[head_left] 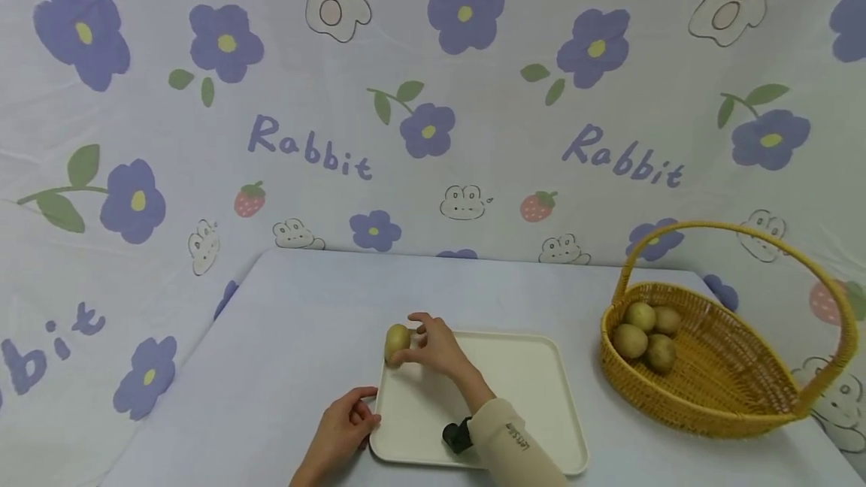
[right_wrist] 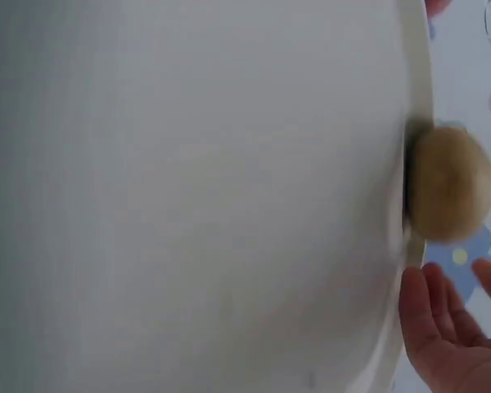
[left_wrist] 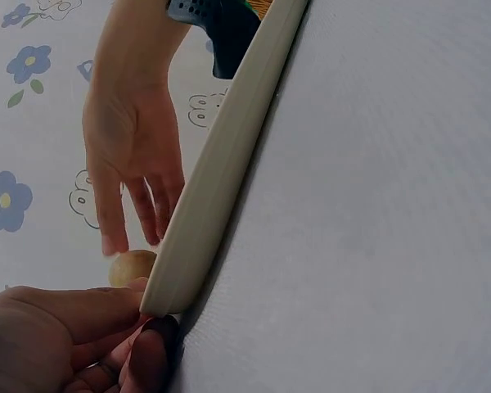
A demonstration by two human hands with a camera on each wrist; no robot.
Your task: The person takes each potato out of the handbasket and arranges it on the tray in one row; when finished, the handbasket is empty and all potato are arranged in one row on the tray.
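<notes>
An oval, tan kiwi point(head_left: 397, 343) sits at the far left corner of a cream tray point(head_left: 501, 397). My right hand point(head_left: 436, 348) reaches over the tray beside it, thumb and fingers spread. In the right wrist view, a gap shows between the kiwi point(right_wrist: 450, 185) and the fingers of this hand point(right_wrist: 458, 356). At the tray's left side, my left hand point(head_left: 341, 431) holds the rim. The left wrist view shows its thumb on top and its curled fingers point(left_wrist: 147, 360) under the edge; part of the kiwi point(left_wrist: 132, 268) is visible behind.
On the right stands a yellow woven basket point(head_left: 697, 419) with a tall handle, several kiwis point(head_left: 631, 340) gathered at its left end. A white cloth covers the table point(head_left: 311, 307). Behind hangs a curtain point(head_left: 406, 194) printed with flowers and rabbits.
</notes>
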